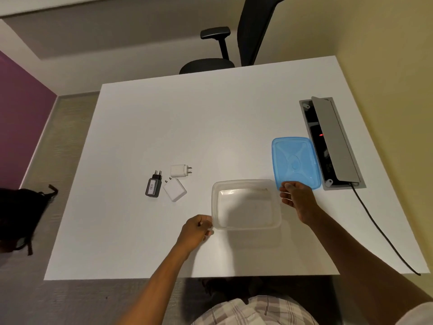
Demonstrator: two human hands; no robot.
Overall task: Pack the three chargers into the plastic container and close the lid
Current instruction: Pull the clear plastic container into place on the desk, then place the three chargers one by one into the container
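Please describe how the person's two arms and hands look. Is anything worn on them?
Both forearms are bare, with no sleeves in view. The left hand and the right hand wear no gloves, and no watch or ring is visible. Lower down, a checked garment in pale tones shows.

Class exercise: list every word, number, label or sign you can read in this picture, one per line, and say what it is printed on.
"030": on a small white label on the black charger, reading sideways.
Two white chargers: no print legible.
Blue lid and clear container: only moulded shapes, no text.
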